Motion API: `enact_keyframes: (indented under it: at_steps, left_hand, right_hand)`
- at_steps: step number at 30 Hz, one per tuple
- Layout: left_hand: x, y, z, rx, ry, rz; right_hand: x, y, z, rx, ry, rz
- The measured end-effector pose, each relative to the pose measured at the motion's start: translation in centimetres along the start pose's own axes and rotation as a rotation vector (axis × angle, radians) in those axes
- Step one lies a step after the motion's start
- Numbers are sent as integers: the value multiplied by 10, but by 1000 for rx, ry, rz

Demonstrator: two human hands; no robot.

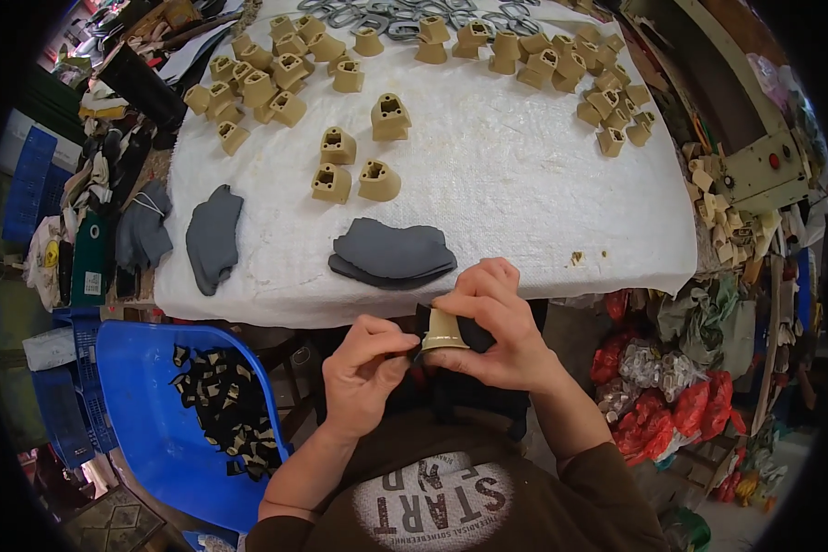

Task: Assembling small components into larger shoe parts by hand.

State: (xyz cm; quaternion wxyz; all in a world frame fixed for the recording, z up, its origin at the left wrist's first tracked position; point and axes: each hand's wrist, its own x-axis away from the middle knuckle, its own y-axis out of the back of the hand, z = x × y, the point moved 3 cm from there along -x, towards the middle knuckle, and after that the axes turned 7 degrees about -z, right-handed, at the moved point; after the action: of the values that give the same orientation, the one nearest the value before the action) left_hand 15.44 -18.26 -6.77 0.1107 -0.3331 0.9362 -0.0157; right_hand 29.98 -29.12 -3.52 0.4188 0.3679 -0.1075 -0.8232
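Note:
Over the table's near edge, my right hand (501, 336) grips a beige shoe heel (443, 329), fingers on its narrow end and thumb under its wide rim. A dark, thin cover piece (475, 337) shows beside the heel, partly hidden by my fingers. My left hand (363, 373) is closed in a pinch at the heel's left rim, seemingly on the edge of that dark piece. Just beyond lies a stack of dark grey cover pieces (391, 253). A few loose beige heels (378, 181) stand past it, hollow ends up.
White woven sheeting (524, 202) covers the table. Groups of beige heels (290, 69) and grey ring-shaped parts (377, 23) sit at the back. More grey pieces (213, 239) lie left. A blue basin (138, 405) holds black-covered heels; red bags (672, 419) lie right.

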Motion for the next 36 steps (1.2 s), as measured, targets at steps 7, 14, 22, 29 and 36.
enact_keyframes:
  at_steps: [7,14,22,29,36]
  left_hand:
    - [-5,-6,-10,-140,-220,-16]
    - [-8,-15,-18,-282,-431,-1]
    - [0,3,-4,276,97,-68]
    - [-3,-11,2,222,478,310]
    - [-4,4,4,69,420,98]
  right_hand:
    - [-3,0,5,-56,19,58]
    - [2,-3,6,-132,-13,105]
    - [1,5,11,-31,56,59]
    - [5,-5,18,102,147,90]
    - [4,12,37,-186,-133,-44]
